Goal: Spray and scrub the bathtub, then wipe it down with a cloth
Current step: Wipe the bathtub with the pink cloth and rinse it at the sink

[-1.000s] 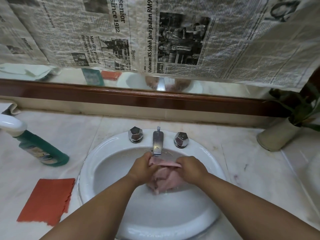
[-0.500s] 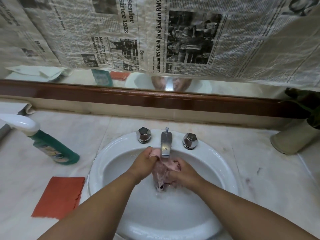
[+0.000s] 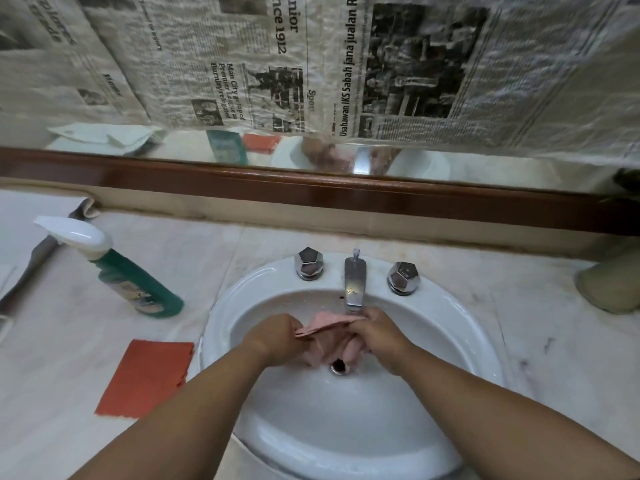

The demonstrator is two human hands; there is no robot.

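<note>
Pink cloth [image 3: 329, 336], bunched low in the sink [image 3: 221, 306] under the tap [image 3: 354, 285], and both hands are on it! Left hand [image 3: 277, 337] curls round one end, right hand [image 3: 381, 336] clamps the other. Looks like rinsing or wringing. No bathtub in view, so scrubbing progress can't be judged. Spray bottle [image 3: 135, 282] sits apart on the counter [image 3: 519, 341].

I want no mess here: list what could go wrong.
The pink cloth hangs over the drain; it may cover it and let water pool in the sink. Left hand and right hand grip it below the spout, so splashes could wet the orange sheet beside the rim.
</note>
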